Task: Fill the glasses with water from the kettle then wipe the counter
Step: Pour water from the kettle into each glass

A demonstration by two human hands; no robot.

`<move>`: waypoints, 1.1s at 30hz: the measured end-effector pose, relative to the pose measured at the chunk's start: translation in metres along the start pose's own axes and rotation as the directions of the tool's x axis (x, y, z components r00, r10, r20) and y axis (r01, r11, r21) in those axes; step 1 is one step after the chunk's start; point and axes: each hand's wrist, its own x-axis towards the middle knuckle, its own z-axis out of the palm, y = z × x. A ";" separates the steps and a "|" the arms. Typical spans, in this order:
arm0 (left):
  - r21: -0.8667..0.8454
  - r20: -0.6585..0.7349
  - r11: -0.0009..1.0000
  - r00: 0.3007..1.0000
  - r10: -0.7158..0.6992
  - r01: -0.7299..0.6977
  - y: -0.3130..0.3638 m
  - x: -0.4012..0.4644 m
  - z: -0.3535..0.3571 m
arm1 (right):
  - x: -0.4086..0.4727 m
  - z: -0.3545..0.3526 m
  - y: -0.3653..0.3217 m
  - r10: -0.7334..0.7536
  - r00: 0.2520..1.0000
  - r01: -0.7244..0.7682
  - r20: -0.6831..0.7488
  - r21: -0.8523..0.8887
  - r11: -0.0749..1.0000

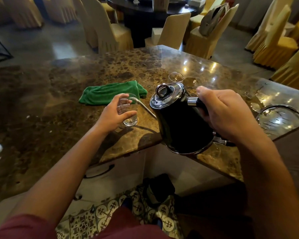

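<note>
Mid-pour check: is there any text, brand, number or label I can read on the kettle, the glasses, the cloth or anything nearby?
None readable.
Kettle: no brand or marking visible on the black body or lid.
Glass being filled and second glass: plain, no print.
Green cloth: no tag visible.
White boxes on the far table: too small and blurred to read.

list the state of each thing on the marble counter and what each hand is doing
black gooseneck kettle: lid on, tilted, spout at near glass rim
near clear glass: upright, slightly filled
far clear glass: upright, untouched, fill unclear
green cloth: crumpled, lying unused
left hand: holds near glass
right hand: grips kettle handle
marble counter: wet at right
</note>
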 end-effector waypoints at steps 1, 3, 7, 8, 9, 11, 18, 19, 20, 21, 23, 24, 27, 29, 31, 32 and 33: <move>-0.005 0.001 1.000 1.000 0.000 0.000 -0.001 0.000 0.000 | 0.000 0.000 0.000 0.002 1.000 -0.002 0.007 -0.001 1.000; -0.017 0.004 1.000 1.000 -0.004 0.004 -0.004 0.001 0.000 | 0.000 -0.001 0.000 0.003 1.000 -0.003 0.018 -0.006 1.000; 0.007 0.011 1.000 1.000 0.011 -0.011 -0.006 0.001 -0.001 | 0.001 -0.003 -0.001 0.036 0.999 -0.036 0.036 -0.008 0.999; 0.009 0.010 1.000 1.000 0.012 -0.012 -0.006 0.000 0.000 | 0.002 -0.002 -0.001 0.042 0.999 -0.042 0.035 -0.008 0.999; 0.005 0.008 1.000 1.000 0.011 -0.011 -0.006 0.000 0.000 | 0.003 -0.002 -0.002 0.044 0.998 -0.044 0.034 -0.012 0.999; -0.020 0.004 1.000 1.000 0.005 -0.005 -0.006 -0.001 0.001 | 0.005 -0.001 -0.003 0.051 0.998 -0.051 0.038 -0.015 0.999; -0.047 -0.002 0.999 1.000 -0.004 0.004 -0.005 -0.002 0.002 | 0.010 -0.002 -0.011 0.047 0.997 -0.045 0.053 -0.031 0.998; -0.050 -0.002 0.999 1.000 -0.004 0.004 -0.005 -0.002 0.002 | 0.010 -0.002 -0.012 0.043 0.998 -0.041 0.056 -0.035 0.999; -0.053 -0.001 0.999 1.000 -0.007 0.007 -0.005 -0.002 0.003 | 0.009 -0.002 -0.013 0.039 0.997 -0.037 0.059 -0.040 0.999; -0.056 -0.002 0.998 1.000 -0.009 0.009 -0.004 -0.002 0.003 | 0.009 -0.002 -0.015 0.035 0.997 -0.033 0.063 -0.045 0.998; -0.058 -0.003 0.998 1.000 -0.010 0.010 -0.003 -0.003 0.003 | 0.007 -0.001 -0.019 0.027 0.996 -0.023 0.082 -0.054 0.998; -0.059 -0.001 0.998 1.000 -0.010 0.010 -0.004 -0.002 0.003 | 0.006 -0.001 -0.020 0.021 0.995 -0.016 0.094 -0.060 0.998; -0.050 0.003 0.999 1.000 -0.005 0.005 -0.005 -0.001 0.003 | 0.005 -0.001 -0.023 0.007 0.995 0.001 0.102 -0.079 0.997; -0.044 0.011 0.999 1.000 -0.005 0.005 -0.005 0.000 0.003 | 0.005 -0.001 -0.023 0.004 0.994 0.004 0.107 -0.078 0.997; -0.045 0.011 0.999 1.000 -0.010 0.010 -0.006 0.000 0.003 | 0.005 -0.002 -0.022 0.009 0.994 -0.001 0.112 -0.075 0.997; -0.047 0.011 0.999 1.000 -0.011 0.012 -0.005 0.000 0.003 | 0.005 -0.002 -0.021 0.015 0.993 -0.007 0.113 -0.073 0.997; -0.050 0.014 0.999 1.000 -0.011 0.012 -0.005 0.000 0.003 | 0.005 -0.002 -0.021 0.022 0.993 -0.014 0.113 -0.072 0.997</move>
